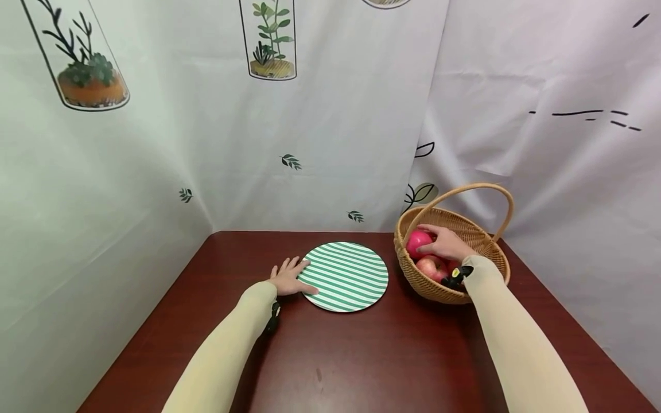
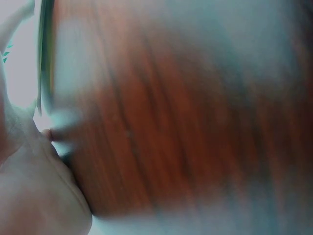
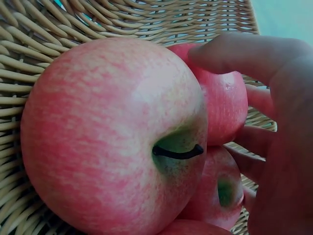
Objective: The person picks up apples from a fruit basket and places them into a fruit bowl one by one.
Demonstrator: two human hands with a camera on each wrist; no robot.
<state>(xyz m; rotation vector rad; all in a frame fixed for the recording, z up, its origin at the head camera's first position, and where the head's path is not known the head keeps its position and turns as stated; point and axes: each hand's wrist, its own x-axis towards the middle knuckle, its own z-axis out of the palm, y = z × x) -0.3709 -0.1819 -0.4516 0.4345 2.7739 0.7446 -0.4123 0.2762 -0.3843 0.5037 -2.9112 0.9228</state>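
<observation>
Inside a wicker basket (image 1: 420, 285), my right hand (image 1: 448, 245) grips a bright pink-red apple (image 1: 417, 243), thumb on one side and fingers round the other. A larger, streaked red-and-yellow apple (image 3: 112, 132) with a dark stem fills much of the right wrist view. Another red apple (image 3: 215, 191) lies beneath the gripped one. Over on the left, my left hand (image 1: 287, 279) has its fingers spread and touches the left edge of a round placemat (image 1: 346, 278) with green and white stripes. Only part of that hand shows in the left wrist view.
The basket has a tall arched handle (image 1: 508, 212) and stands at the right back of a dark red-brown table (image 1: 361, 361). White curtains (image 1: 320, 126) with plant prints hang behind the table and along both sides.
</observation>
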